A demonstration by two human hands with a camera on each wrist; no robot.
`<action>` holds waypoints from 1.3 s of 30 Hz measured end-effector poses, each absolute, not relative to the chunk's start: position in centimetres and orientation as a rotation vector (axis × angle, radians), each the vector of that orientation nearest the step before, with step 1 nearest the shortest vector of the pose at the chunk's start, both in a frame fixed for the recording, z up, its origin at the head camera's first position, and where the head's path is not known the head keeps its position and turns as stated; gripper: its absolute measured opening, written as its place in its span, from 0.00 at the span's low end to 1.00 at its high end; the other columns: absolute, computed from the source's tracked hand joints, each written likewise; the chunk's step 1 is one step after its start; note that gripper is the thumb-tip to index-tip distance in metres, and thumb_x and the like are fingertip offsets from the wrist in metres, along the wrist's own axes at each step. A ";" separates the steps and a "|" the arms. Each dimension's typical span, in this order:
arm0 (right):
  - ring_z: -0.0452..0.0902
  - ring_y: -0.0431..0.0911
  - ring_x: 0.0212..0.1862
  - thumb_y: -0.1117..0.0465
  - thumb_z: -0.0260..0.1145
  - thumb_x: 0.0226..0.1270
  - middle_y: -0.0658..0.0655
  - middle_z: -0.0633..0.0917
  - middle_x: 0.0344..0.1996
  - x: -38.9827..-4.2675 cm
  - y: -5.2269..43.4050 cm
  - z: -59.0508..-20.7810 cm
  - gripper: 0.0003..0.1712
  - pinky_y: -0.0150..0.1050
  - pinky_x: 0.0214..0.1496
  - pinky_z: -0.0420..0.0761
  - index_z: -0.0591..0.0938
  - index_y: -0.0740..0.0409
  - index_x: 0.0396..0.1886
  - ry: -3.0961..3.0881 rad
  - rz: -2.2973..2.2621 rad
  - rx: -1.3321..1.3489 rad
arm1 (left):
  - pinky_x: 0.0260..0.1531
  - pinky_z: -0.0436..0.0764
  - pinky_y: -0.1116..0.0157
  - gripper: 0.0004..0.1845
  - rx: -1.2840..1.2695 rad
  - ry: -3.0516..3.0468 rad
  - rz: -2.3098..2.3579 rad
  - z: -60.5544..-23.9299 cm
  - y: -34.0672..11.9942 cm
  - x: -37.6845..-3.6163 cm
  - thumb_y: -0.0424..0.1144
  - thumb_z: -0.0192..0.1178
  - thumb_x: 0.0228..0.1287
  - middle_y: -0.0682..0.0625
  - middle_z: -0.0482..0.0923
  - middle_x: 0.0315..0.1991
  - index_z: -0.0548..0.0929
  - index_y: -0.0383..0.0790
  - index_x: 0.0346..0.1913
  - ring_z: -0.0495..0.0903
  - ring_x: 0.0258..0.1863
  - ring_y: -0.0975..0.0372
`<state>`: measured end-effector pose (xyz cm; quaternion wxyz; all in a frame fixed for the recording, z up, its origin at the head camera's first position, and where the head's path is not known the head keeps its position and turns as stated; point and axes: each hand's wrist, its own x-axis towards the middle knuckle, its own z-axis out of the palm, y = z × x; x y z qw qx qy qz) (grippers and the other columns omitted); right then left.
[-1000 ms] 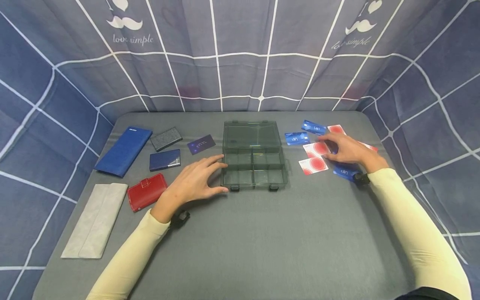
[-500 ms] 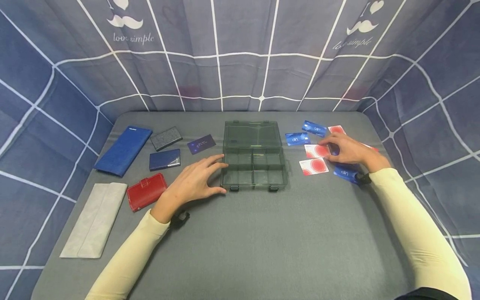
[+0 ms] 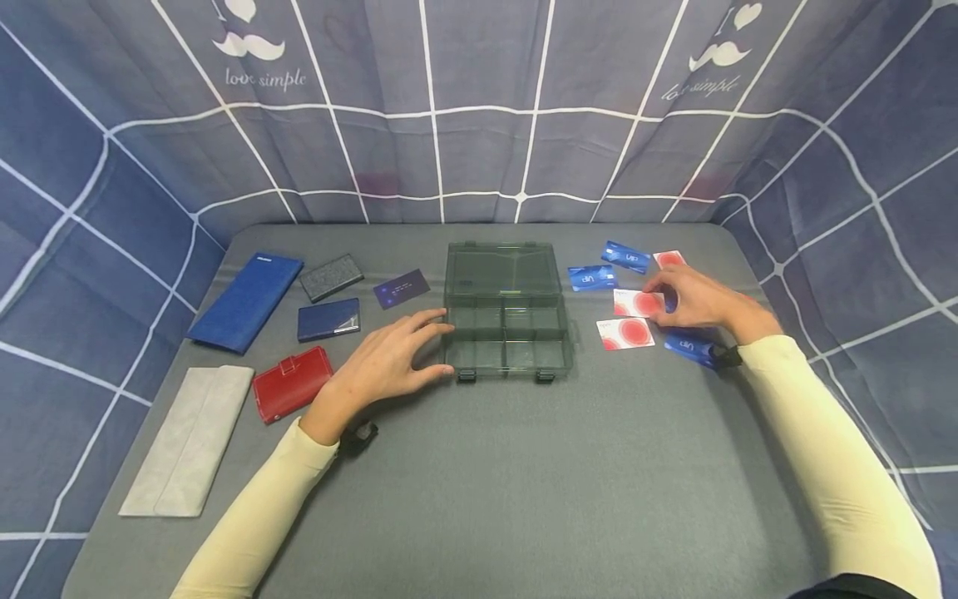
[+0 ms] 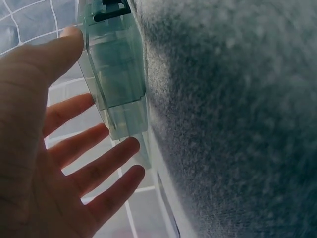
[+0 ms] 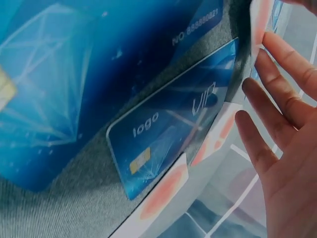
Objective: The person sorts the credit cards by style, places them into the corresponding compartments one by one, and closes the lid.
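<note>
My left hand is at the left side of a transparent green divided box whose lid lies back. Its fingers are spread, fingertips right at the box wall, as the left wrist view also shows. Over on the right, my right hand pinches a red-and-white card between thumb and fingers. Just below that lies another white card with red circles. Blue VIP cards lie around the hand: one to its left, one behind, and one partly under the wrist. A further red-and-white card shows behind the fingers.
On the left of the grey table lie a long blue wallet, a grey felt case, a navy card case, a dark purple card, a red wallet and a pale grey pouch. Gridded cloth hangs behind.
My right hand has shifted slightly to the right, and the red-and-white card has slid right with it. The left hand stays at the box.
</note>
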<state>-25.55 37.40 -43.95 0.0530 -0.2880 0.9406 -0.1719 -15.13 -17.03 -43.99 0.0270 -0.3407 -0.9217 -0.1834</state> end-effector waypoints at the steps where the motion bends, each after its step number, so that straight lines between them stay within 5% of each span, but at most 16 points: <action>1: 0.80 0.55 0.50 0.60 0.81 0.53 0.59 0.88 0.45 -25.4 37.4 -43.8 0.25 0.55 0.57 0.77 0.88 0.64 0.50 2.864 -0.511 -0.868 | 0.45 0.87 0.45 0.35 -1.053 -2.847 -0.569 -44.0 -17.0 -15.1 0.62 0.71 0.70 0.44 0.71 0.78 0.82 0.47 0.72 0.83 0.63 0.46; 10: 0.78 0.63 0.62 0.58 0.80 0.56 0.67 0.85 0.56 -24.6 37.4 -42.9 0.27 0.62 0.69 0.73 0.86 0.63 0.55 2.907 -0.521 -0.749 | 0.43 0.87 0.47 0.35 -1.033 -2.868 -0.586 -44.0 -17.1 -15.1 0.62 0.70 0.70 0.46 0.70 0.79 0.81 0.47 0.72 0.81 0.67 0.48; 22: 0.81 0.55 0.58 0.57 0.80 0.57 0.56 0.88 0.52 -23.5 34.0 -41.5 0.26 0.57 0.60 0.78 0.87 0.59 0.56 2.936 -0.563 -0.914 | 0.39 0.86 0.50 0.33 -1.027 -2.887 -0.602 -44.0 -17.2 -15.1 0.61 0.69 0.71 0.47 0.70 0.79 0.82 0.47 0.72 0.80 0.67 0.50; 30: 0.79 0.56 0.62 0.61 0.77 0.57 0.57 0.85 0.56 -22.8 31.1 -39.7 0.28 0.58 0.61 0.79 0.86 0.59 0.60 2.880 -0.590 -0.959 | 0.36 0.85 0.51 0.33 -1.029 -2.878 -0.610 -44.1 -17.2 -15.2 0.61 0.69 0.71 0.47 0.70 0.78 0.82 0.47 0.71 0.80 0.67 0.49; 39: 0.79 0.54 0.61 0.58 0.77 0.60 0.57 0.85 0.56 -22.8 28.6 -39.9 0.28 0.56 0.60 0.80 0.86 0.58 0.62 2.840 -0.572 -1.025 | 0.44 0.87 0.46 0.34 -0.997 -2.887 -0.617 -44.2 -17.3 -15.5 0.64 0.70 0.68 0.51 0.68 0.81 0.83 0.48 0.69 0.80 0.69 0.50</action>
